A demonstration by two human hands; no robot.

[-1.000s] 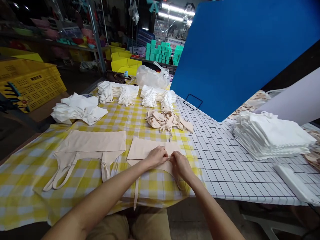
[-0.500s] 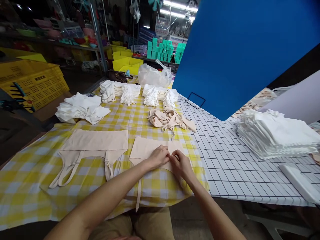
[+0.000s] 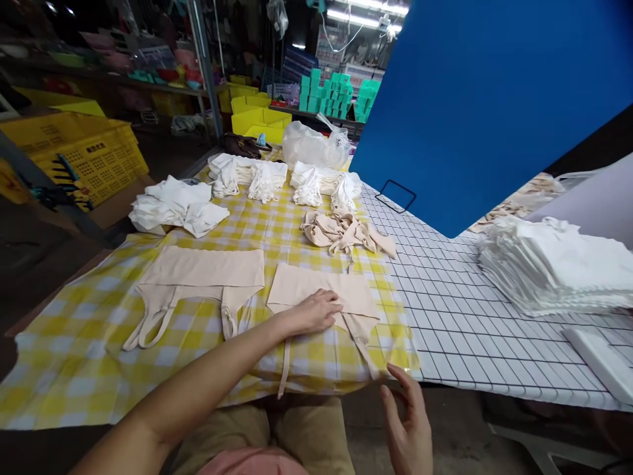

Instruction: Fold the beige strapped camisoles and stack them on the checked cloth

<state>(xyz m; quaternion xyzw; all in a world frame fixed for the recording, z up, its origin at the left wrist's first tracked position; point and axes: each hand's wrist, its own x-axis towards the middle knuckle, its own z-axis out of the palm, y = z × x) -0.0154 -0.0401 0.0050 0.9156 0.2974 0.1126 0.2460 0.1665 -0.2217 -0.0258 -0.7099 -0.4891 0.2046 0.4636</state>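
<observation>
A beige strapped top (image 3: 353, 293) lies flat on the yellow checked cloth (image 3: 198, 369), its two straps stretching toward the table's front edge. My left hand (image 3: 316, 312) rests on its middle, fingers extended and palm down. Past the front edge, close to the end of the right strap (image 3: 363, 346), my right hand (image 3: 406, 415) is in the air with thumb and fingers apart, holding nothing. To the left lies a second beige top (image 3: 208, 269), spread out with its straps downward. Behind them sits a crumpled heap of beige garments (image 3: 341, 231).
White folded stacks (image 3: 247, 173) and a loose white pile (image 3: 180, 204) stand farther back, near a plastic bag (image 3: 314, 145). On the right, a grid-patterned cloth (image 3: 435, 330) holds a tall white garment stack (image 3: 558, 264) and a white bar-shaped object (image 3: 601, 363). A blue panel (image 3: 475, 112) rises behind.
My right hand has left the garment's middle and moved down past the table edge, opening. The right strap now lies straightened. My left hand has flattened on the top. The view shifted slightly.
</observation>
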